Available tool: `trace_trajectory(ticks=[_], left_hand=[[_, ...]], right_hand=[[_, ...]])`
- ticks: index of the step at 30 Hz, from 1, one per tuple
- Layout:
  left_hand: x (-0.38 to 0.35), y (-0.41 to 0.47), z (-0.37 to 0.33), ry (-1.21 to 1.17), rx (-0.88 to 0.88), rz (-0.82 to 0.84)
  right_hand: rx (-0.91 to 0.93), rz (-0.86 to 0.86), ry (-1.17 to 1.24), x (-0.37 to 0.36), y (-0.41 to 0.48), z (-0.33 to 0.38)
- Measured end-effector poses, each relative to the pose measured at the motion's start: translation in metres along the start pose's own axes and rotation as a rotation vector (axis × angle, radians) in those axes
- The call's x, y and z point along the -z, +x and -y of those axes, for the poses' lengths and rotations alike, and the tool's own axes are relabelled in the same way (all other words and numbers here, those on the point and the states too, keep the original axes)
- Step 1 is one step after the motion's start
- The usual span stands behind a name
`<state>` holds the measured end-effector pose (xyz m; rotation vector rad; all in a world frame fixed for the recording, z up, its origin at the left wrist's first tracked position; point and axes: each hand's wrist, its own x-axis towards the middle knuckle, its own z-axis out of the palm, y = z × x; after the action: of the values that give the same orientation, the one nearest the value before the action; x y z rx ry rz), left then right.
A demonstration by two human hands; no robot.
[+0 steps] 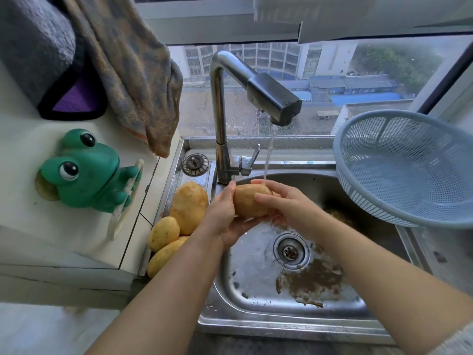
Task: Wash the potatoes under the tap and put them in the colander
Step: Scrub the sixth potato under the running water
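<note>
A yellow-brown potato (247,202) is held over the steel sink (258,290), right under the running stream from the tap (275,101). My left hand (222,213) cups it from the left and below. My right hand (284,203) wraps over its right side, fingers across the front. Three more potatoes lie on the sink's left ledge: a large one (189,206), a smaller one (163,233) and one (163,254) partly behind my left forearm. The blue plastic colander (409,170) sits tilted on the sink's right rim, with nothing inside.
A green frog sponge holder (87,170) is stuck on the white ledge at left. Towels (133,73) hang above it. The tap lever (253,155) stands behind the potato. Brown dirt lies around the drain (290,252). A window runs behind the sink.
</note>
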<state>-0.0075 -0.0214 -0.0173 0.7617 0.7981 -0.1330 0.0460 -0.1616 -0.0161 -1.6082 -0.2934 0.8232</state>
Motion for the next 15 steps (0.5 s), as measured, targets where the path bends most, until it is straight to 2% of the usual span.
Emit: trace_trajectory(ticks=[2, 4, 9, 15], left_hand=[[0.0036, -0.0023, -0.0022, -0.036, 0.064, 0.003], [0.0050, -0.0027, -0.0017, -0.068, 0.099, 0.016], [0.0043, -0.0019, 0.0017, -0.051, 0.058, 0.015], [0.0097, 0.0020, 0.0028, -0.009, 0.017, -0.028]], right_hand=[[-0.077, 0.091, 0.181, 0.0062, 0.0002, 0.0009], [-0.114, 0.099, 0.265, 0.0094, 0.0015, 0.0022], [-0.184, 0.035, 0.244, 0.0051, 0.0016, 0.0066], [-0.183, 0.015, 0.168, 0.0002, -0.0015, 0.0090]])
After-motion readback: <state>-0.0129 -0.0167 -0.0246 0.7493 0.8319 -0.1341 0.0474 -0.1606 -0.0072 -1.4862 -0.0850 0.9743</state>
